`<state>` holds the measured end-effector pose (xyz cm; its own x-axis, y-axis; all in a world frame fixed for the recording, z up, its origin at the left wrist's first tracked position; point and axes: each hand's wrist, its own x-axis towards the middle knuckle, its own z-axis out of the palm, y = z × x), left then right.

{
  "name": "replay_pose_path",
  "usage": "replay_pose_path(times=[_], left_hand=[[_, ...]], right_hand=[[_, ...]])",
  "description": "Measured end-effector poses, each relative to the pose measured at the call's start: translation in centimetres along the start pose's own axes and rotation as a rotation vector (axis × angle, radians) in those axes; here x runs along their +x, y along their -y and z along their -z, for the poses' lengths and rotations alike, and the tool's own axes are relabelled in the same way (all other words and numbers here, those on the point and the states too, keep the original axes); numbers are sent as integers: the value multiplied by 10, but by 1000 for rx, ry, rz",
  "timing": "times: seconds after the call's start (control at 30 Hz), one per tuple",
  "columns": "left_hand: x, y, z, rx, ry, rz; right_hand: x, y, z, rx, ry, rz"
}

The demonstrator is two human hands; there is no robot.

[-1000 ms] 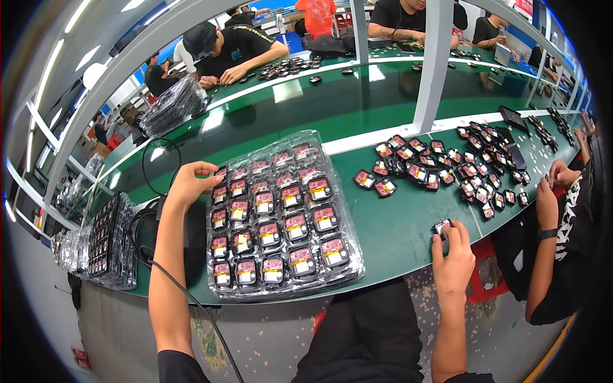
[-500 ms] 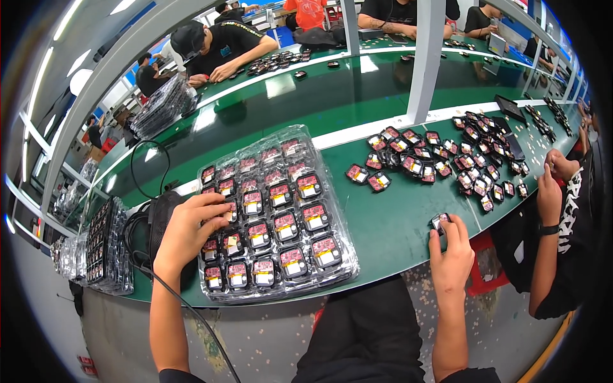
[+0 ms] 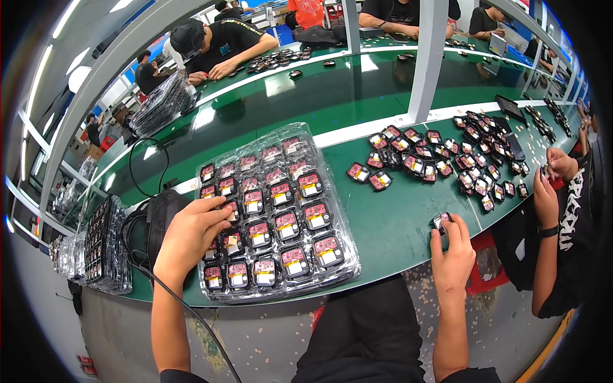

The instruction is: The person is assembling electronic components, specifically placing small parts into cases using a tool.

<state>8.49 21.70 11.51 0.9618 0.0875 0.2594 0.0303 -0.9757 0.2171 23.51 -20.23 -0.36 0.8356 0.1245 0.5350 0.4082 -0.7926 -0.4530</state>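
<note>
A clear plastic blister tray [image 3: 350,271] in front of me holds rows of small electronic modules, each a black square case with a red circuit board and a white-and-yellow component. My left hand [image 3: 191,233] reaches over the tray's left side, thumb and fingers closed on one seated module [image 3: 232,212]. At the bench's front edge, right of the tray, my right hand [image 3: 452,258] pinches another module [image 3: 441,221] by its sides. Below my left fingers, one module [image 3: 232,243] in the tray has a pale piece on it.
Loose modules [image 3: 415,165] lie piled on the green bench [image 3: 396,220] to the right. Stacked trays [image 3: 105,246], a black cable [image 3: 191,306] and a black mesh bag [image 3: 163,217] are at left. A grey post [image 3: 426,70] rises behind. A co-worker's hands [image 3: 554,172] work at right.
Small dark pieces on the green belt behind have shifted slightly left. The co-worker's hands at right have moved a little. My hands keep nearly the same places and grips.
</note>
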Motion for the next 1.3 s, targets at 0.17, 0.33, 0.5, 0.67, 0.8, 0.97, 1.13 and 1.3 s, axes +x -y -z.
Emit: replay_pose_path(times=[0.17,0.33,0.5,0.67,0.8,0.97,1.13,1.3], left_hand=[[3,-5,2,-43,57,80],[5,-14,3,16,-16,32],[17,-29,-8,-51,-126,-57],[35,-33,-21,-77,-12,-73],[27,-29,-20,-80,-45,-55],[18,-13,-14,-44,-67,-94],[30,-5,-26,72,18,-172],[34,-48,-7,266,101,-202]], right_hand=[[1,0,0,13,-5,-4],[0,-1,-2,29,-5,0],[0,0,-3,37,-2,5],[-2,-9,4,-10,-40,-16],[0,-4,8,-49,11,32],[-3,-4,-2,-51,46,10],[-2,-4,6,-39,51,-58],[-4,-10,4,-23,46,-40]])
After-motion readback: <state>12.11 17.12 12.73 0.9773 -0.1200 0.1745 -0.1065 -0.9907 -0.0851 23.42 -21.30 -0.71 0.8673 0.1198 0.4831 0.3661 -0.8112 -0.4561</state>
